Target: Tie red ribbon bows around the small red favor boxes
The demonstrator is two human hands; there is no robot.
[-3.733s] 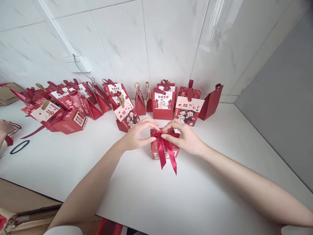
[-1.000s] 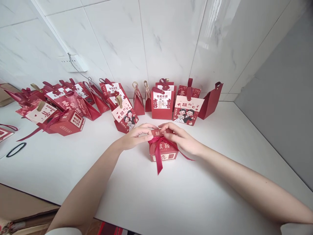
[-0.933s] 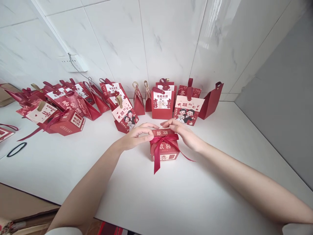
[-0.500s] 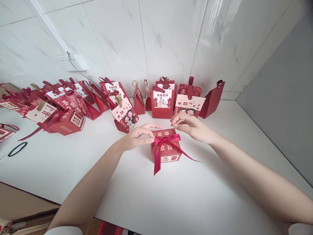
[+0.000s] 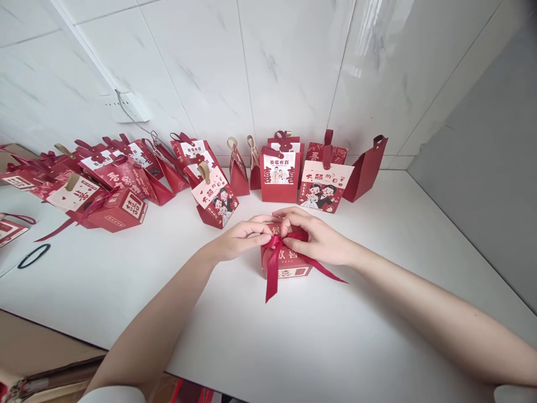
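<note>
Head cam: red box (image 5: 290, 264), prob. light, crushable card, best held by sides; L hand (image 5: 246, 239) & R hand (image 5: 322, 238) pinch slick-looking ribbon (image 5: 272, 274).

Two bare hands, two bare forearms. Left sleeve (image 5: 112, 394): white, plain, wide rounded opening, shows at near edge, cut off by frame. Right sleeve (image 5: 516, 393): pale, whitish-grey, only a sliver at near right corner. Left forearm (image 5: 155, 319) and right forearm (image 5: 423, 302) slim, narrowing to the wrists; tiny dot on the right one. Left hand (image 5: 243, 238), right hand (image 5: 316, 238): slender fingers, nails too small to judge.
</note>
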